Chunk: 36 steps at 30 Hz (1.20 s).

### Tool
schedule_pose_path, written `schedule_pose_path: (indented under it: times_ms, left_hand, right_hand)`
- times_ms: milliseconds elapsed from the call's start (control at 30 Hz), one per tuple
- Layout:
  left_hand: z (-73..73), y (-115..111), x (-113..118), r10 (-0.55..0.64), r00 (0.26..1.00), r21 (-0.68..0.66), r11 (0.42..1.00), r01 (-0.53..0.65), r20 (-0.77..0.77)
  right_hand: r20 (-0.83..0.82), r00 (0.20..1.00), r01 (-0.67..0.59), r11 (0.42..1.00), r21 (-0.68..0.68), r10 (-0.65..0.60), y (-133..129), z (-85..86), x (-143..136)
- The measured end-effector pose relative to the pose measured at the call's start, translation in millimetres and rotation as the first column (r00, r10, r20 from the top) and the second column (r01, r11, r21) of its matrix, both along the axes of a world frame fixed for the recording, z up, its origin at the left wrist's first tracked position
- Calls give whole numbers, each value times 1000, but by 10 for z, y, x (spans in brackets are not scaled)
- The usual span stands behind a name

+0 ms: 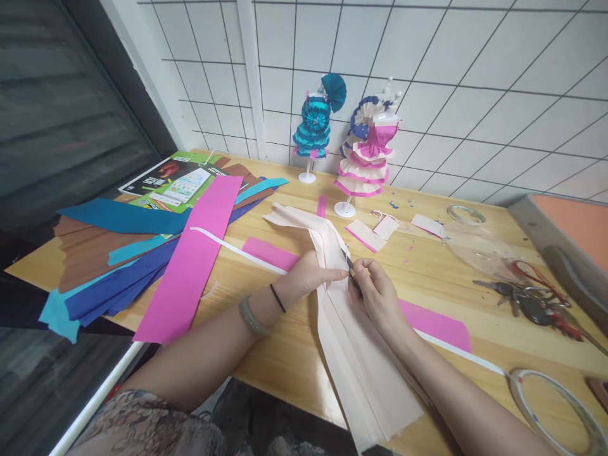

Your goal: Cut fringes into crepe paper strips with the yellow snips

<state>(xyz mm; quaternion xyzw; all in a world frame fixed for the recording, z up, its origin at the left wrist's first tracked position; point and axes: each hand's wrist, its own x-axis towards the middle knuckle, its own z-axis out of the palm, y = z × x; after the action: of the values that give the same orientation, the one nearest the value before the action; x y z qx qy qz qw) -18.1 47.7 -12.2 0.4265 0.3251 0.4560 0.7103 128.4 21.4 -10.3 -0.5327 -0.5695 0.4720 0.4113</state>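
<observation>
A long strip of pale pink crepe paper [363, 361] runs from the middle of the table down over its front edge. My left hand [311, 275] grips it near its upper part, thumb on top and fingers underneath. Just to the right, my right hand [375, 288] is closed round small dark scissors [352, 273], whose blades lie at the paper. Beneath my hands and the pale paper, a bright pink strip [437, 324] lies across the table, with white tape along it.
Two small dress stands, one teal [312, 130] and one pink and white [369, 158], stand by the tiled wall. Coloured paper strips [114, 272] lie left. Tape rolls [553, 405], keys [532, 304] and paper scraps [368, 234] lie right and behind.
</observation>
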Motion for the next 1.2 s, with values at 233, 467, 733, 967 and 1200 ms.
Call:
schedule_pose_path:
  times_ms: [233,467,733,967,1200]
  left_hand:
    - [-45,6,6,13,1000,-3,1000,-13,-12]
    - [-22,-2,4,2,1000,-18,1000,-2,-14]
    - [-2,5,-1,-16,999,-34,999,18,36]
    - [114,24,-79,88,984,-192,980,-58,152]
    - [99,57,-117,135,985,-201,973,-111,110]
  right_hand:
    - [11,1000,9,1000,16,-9,6,-17,2]
    - [29,999,17,1000,12,-18,8,-3,-10]
    - [24,1000,19,1000,24,-20,10,-2,3]
    - [88,996,-14,1000,13,12,-15,-37,4]
    - [87,996,-24,1000,-6,25,-55,-24,-23]
